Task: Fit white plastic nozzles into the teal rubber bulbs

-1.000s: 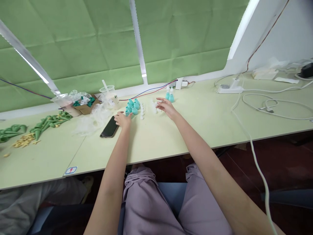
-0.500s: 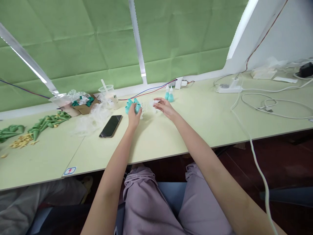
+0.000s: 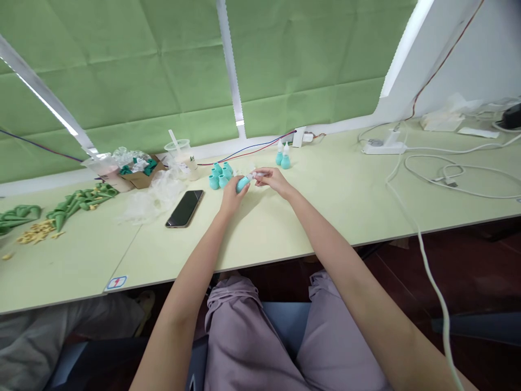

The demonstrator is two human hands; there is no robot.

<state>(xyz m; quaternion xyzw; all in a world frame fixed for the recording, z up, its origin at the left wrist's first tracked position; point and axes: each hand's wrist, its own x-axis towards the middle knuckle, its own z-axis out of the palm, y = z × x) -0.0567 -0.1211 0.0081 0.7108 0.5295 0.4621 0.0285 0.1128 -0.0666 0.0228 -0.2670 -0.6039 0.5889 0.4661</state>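
My left hand [image 3: 233,196] is closed round a turquoise bulb [image 3: 242,184], tilted with its mouth toward the right. In my right hand [image 3: 272,181] a small whitish translucent nozzle [image 3: 257,175] is pinched between the fingertips, its end at the bulb's mouth. Whether the two parts are joined I cannot tell. Left of the hands stand several more turquoise bulbs [image 3: 214,181] in a cluster. Some white pieces behind my left hand are mostly hidden. Farther back, two turquoise bulbs with white nozzles [image 3: 285,157] stand upright side by side.
A black phone [image 3: 185,209] lies to the left, near crumpled clear plastic [image 3: 152,198]. Behind are a drink cup [image 3: 183,157] with a straw and a cardboard box [image 3: 142,176]. Green pieces [image 3: 83,202] lie farther left. A power strip [image 3: 385,145] and white cables are at right.
My left hand has lifted a bulb from the cluster and moved right with it. My right hand has stayed nearly in place, and the bulb and the nozzle now meet.
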